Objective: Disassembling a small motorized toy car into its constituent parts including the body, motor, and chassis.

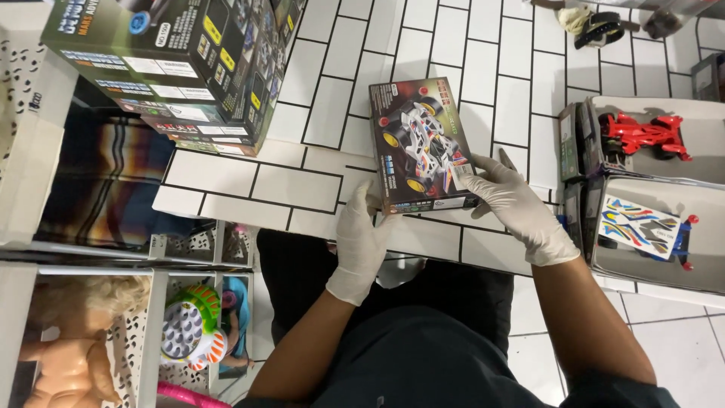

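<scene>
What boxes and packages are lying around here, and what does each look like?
Toy car box: centre of the table, flat dark rectangle picturing a white racing car, held by the left hand and right hand.
Stacked boxes: upper left, large, dark green and black with yellow patches.
Open trays: right side, grey, holding a red car and a colourful sticker sheet.

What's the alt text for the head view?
Two white-gloved hands, left hand and right hand, hold a dark toy car box by its near end over a white tiled table. Open boxes with a red toy car sit at right.
</scene>
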